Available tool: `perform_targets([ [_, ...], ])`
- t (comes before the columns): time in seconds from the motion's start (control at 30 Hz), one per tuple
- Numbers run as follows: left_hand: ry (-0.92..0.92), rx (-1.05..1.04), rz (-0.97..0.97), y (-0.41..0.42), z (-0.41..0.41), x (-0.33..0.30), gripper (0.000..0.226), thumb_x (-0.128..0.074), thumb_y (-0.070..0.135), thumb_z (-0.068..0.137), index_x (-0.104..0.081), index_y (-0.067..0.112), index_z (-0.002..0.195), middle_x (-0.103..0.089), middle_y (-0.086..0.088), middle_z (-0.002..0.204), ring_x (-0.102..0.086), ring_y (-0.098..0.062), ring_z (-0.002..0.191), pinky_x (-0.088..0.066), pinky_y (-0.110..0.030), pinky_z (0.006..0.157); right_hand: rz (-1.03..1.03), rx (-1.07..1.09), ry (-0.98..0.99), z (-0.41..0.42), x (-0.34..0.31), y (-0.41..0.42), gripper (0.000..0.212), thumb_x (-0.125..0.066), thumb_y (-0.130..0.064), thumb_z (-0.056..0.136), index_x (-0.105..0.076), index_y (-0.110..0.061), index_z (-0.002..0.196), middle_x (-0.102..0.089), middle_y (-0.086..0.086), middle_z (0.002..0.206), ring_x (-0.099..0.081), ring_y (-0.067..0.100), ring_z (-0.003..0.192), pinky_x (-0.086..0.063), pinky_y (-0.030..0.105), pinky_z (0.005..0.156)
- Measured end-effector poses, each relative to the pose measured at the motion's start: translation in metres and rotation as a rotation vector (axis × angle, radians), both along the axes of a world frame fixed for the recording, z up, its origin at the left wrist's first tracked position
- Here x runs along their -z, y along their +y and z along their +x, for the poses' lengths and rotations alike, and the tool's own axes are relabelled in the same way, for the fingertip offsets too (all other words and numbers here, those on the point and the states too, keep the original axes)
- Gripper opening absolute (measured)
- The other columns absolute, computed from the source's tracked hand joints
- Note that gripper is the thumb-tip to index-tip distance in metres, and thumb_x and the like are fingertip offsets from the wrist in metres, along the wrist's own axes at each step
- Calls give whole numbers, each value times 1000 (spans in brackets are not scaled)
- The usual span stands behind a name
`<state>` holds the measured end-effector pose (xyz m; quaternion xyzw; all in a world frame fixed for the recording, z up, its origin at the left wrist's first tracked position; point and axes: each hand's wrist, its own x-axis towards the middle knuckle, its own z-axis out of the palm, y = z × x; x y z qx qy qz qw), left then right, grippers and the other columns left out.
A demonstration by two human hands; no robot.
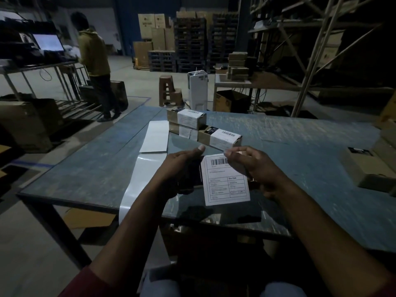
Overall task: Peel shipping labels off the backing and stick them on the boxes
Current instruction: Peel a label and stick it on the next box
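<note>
A white label (227,179), printed with a barcode and boxed text, was held upright above the near part of the surface (90,179), between the two hands. Its top edge, by the barcode, was pinched by the curled fingers (232,154) of the right hand (255,168), the thumb lying behind the sheet. The left hand (182,166) was seen at the label's left edge, its fingers (197,151) bent and the thumb raised beside the top corner; something dark appeared to be gripped in that hand, but whether it was a box could not be told in the dim light, nor whether the label was touched by it. Just beyond the fingertips a labelled box (219,137) was laid flat, and behind it two more labelled boxes (186,122) were stacked one on the other, touching it. To the left of the left fingers a long strip of glossy backing (137,181) was stretched over the surface and hung past its near edge, and a white sheet (156,137) lay farther out, beside the stack. Well to the right of the right fingers a plain box (368,168) was set near the surface's edge. Farther off, a person (94,61) in a yellow top was stood by a lit screen (48,42), and cartons (158,37) were piled at the back of the hall.
</note>
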<state>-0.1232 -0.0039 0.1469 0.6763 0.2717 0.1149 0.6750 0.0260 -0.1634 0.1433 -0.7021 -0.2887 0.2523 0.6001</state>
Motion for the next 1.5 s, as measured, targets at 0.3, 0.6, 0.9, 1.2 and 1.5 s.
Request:
perform_targets([
  [0.3, 11, -45, 36, 6, 0, 5, 98, -98, 38, 59, -50, 26, 144, -79, -5, 106, -78, -25, 92, -61, -53, 87, 0, -120, 96, 11, 9, -9, 67, -94, -24, 62, -68, -19, 123, -80, 9, 108, -79, 23, 91, -61, 33, 64],
  [0.6, -184, -139, -52, 14, 1, 12, 84, -97, 19, 67, -55, 31, 138, -78, -6, 109, -77, -31, 98, -64, -52, 77, 95, -73, 265, 20, 15, -2, 49, -81, -22, 84, -68, -9, 130, -79, 14, 115, -75, 36, 109, -57, 54, 96],
  [0.9, -150, -146, -21, 6, 5, 22, 86, -104, 33, 54, -60, 27, 128, -75, -15, 115, -76, -29, 81, -53, -32, 54, 57, -98, 209, 13, 15, -1, 62, -87, -36, 73, -67, -13, 127, -79, 15, 112, -75, 37, 103, -62, 44, 73],
  [1.2, -72, -53, 59, 10, -2, 21, 87, -105, 26, 54, -56, 18, 126, -79, -12, 104, -79, -30, 90, -58, -39, 69, 32, -145, 205, 5, 15, -7, 56, -86, -31, 73, -69, -14, 124, -80, 10, 110, -77, 26, 89, -61, 38, 64],
  [1.5, 48, 90, 127, 10, -9, 7, 33, -95, 35, 71, -82, 19, 98, -80, -14, 97, -76, -38, 100, -58, -58, 89, -33, -158, 164, -3, 18, -6, 64, -79, -44, 85, -51, -50, 142, -61, 6, 136, -75, 24, 96, -60, 37, 60],
])
